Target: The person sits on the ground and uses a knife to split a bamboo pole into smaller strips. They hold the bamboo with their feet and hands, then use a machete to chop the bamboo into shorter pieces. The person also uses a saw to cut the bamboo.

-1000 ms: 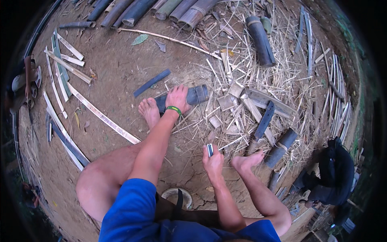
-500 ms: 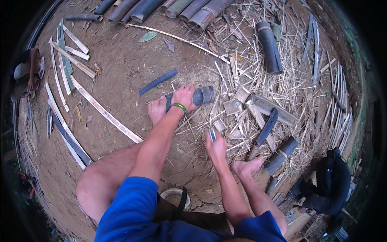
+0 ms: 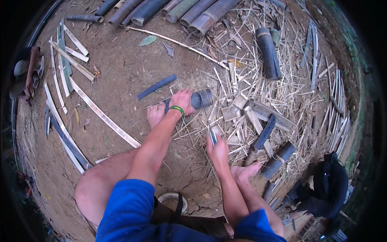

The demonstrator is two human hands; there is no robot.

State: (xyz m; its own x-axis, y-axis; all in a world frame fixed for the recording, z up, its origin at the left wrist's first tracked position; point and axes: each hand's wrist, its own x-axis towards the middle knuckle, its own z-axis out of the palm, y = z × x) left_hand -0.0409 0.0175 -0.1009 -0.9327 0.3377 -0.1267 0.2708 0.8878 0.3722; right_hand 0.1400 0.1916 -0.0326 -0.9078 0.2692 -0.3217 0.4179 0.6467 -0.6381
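My left hand, with a green band at the wrist, grips a short dark bamboo tube lying on the dirt just beyond my left foot. My right hand is closed around a small knife whose blade points away from me, a little nearer than the tube. My right foot rests beside that hand. Pale bamboo shavings lie all around the tube.
Whole bamboo poles lie at the far edge and a thick dark section to the far right. Split strips are laid out at left, a dark strip nearby. A black bag sits at right. Another person is at far left.
My right hand with the knife has moved forward toward the bamboo tube. My left hand has stayed on the tube.
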